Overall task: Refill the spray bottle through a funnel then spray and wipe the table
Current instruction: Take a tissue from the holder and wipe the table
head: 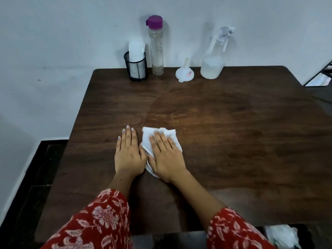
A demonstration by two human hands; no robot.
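Right hand (166,155) pressing flat on white tissue (158,139) at desk (233,132) centre; left hand (128,151) lying spread flat, touching at 9 o'clock. Spray bottle (213,63) and funnel (185,72) standing at 12 o'clock.

Colours and patterns on the bench

Bench (233,141): dark brown wood grain. Tissue (162,135): white. Tall bottle (157,49): clear, purple cap. Funnel (185,72): white, red-blue sticker. Spray bottle (212,65): translucent white. Mesh cup (136,68): black. Sleeves (100,223): red, pale floral print. Fingernails: light blue.
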